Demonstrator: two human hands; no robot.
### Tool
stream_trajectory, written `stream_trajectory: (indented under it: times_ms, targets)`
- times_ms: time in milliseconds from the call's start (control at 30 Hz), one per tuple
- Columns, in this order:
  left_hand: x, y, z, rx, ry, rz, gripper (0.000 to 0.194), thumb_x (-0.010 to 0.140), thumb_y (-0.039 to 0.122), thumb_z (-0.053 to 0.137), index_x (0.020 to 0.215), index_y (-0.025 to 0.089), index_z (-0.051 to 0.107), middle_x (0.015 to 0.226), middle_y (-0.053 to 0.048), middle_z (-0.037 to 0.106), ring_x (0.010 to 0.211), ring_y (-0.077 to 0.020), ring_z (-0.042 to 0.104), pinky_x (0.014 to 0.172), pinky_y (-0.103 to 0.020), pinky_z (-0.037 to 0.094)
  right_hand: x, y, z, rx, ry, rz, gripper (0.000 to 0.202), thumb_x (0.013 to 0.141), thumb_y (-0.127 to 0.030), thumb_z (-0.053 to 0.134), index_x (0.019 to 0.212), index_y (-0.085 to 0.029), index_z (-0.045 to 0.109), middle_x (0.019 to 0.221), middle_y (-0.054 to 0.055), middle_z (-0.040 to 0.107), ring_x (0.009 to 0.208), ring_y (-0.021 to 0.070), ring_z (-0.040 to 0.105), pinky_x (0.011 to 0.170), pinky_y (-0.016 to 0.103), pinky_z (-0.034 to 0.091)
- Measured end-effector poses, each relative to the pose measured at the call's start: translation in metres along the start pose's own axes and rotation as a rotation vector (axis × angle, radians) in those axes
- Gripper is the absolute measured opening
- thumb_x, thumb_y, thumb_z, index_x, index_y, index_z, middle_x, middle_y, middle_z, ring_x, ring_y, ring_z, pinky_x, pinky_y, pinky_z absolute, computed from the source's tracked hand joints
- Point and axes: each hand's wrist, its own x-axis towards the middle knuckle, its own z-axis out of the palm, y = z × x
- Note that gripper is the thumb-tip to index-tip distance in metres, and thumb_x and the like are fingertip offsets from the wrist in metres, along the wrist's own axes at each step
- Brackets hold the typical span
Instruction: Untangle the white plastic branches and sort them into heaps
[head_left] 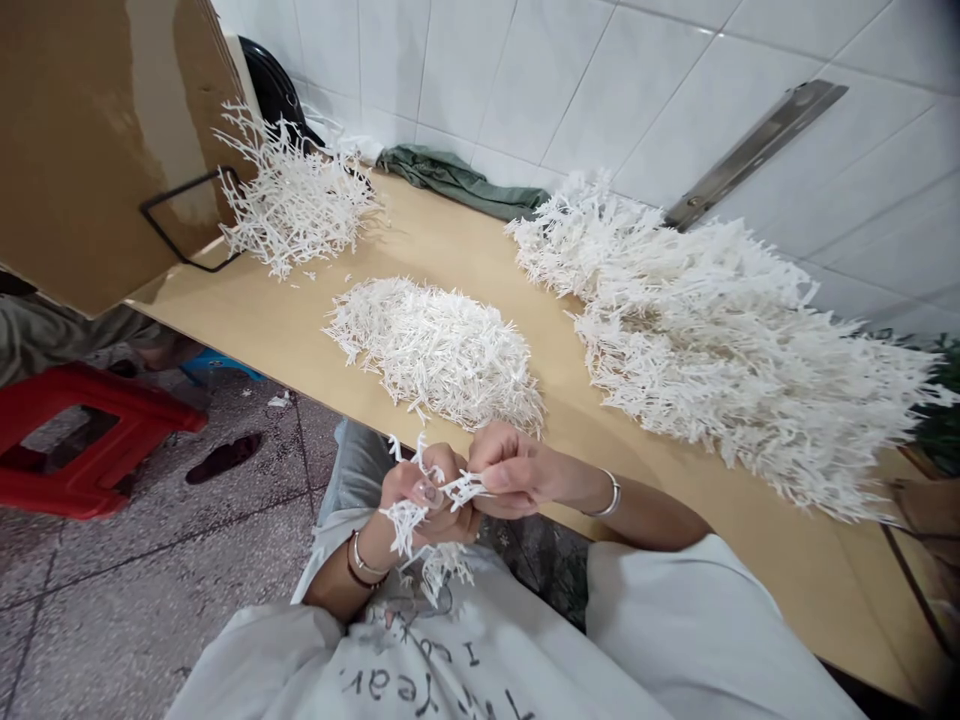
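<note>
Basically, white branched sprigs point(462, 489) are held between both hands, low over the lap, by the near edge of the table point(450, 245); by the left hand point(429, 492) a small bunch is gripped, fingers curled closed, tips sticking out above and below; by the right hand point(514, 472) one end is pinched between thumb and fingers, no gap seen; exact piece count can't be told; a thin stem could be snapped if it's twisted or tugged sideways between the two pinches; sprigs could be dropped onto the shirt point(570, 670) or floor point(225, 560) if the left fingers are slackened, lower tips being unsupported; just beyond the grip, the loose pile point(442, 345) could be spilled off the edge if bumped by knuckles; right of the grip, the large stack point(720, 330) could be snagged by a wide elbow swing.
</note>
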Motion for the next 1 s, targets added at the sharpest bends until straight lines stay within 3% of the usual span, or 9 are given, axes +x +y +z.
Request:
stream_trajectory:
  times_ms: [133,367,633,833,1000]
  targets:
    - [-0.006,0.003,-0.002,0.028,0.029,0.081,0.059,0.054,0.045,0.066,0.027,0.019,0.02,0.018,0.003,0.018,0.016,-0.0054,0.013,0.028,-0.022,0.006,0.001,0.006,0.001,0.006,0.047,-0.036,0.041,0.089,-0.028,0.056,0.052,-0.014,0.044,0.043,-0.008,0.041,0.033,0.0009,0.032,0.034,0.016,0.023]
    - [-0.021,0.012,-0.001,0.154,0.138,0.192,0.048,0.062,0.034,0.069,0.034,0.016,0.035,0.026,0.003,0.03,0.023,-0.004,0.021,0.03,-0.018,0.014,0.006,0.016,0.002,-0.014,0.08,-0.036,0.042,0.087,-0.033,0.058,0.051,-0.016,0.044,0.04,-0.008,0.041,0.032,0.0022,0.033,0.034,0.019,0.022]
    - [-0.018,0.013,0.006,0.345,0.432,0.288,0.046,0.066,0.041,0.069,0.043,0.017,0.038,0.034,0.007,0.024,0.031,-0.0037,0.015,0.034,-0.02,0.014,0.006,0.015,-0.002,0.017,0.159,-0.151,0.042,0.087,-0.03,0.057,0.052,-0.016,0.04,0.041,-0.01,0.033,0.032,0.0013,0.031,0.035,0.017,0.019]
    - [-0.018,0.018,0.001,0.538,0.584,0.336,0.033,0.077,0.037,0.069,0.056,0.016,0.055,0.044,0.004,0.04,0.039,-0.0065,0.032,0.04,-0.02,0.023,0.002,0.002,-0.006,-0.233,0.204,-0.266,0.041,0.091,-0.027,0.053,0.054,-0.015,0.041,0.045,-0.008,0.033,0.037,0.0016,0.029,0.038,0.018,0.02]
    - [-0.014,0.026,-0.002,0.695,0.56,0.29,0.029,0.083,0.045,0.063,0.075,0.018,0.057,0.054,0.006,0.039,0.039,-0.0052,0.031,0.038,-0.017,0.023,-0.002,-0.014,-0.006,-0.439,0.3,-0.246,0.043,0.093,-0.029,0.05,0.054,-0.016,0.037,0.047,-0.008,0.03,0.041,0.0022,0.023,0.041,0.021,0.017]
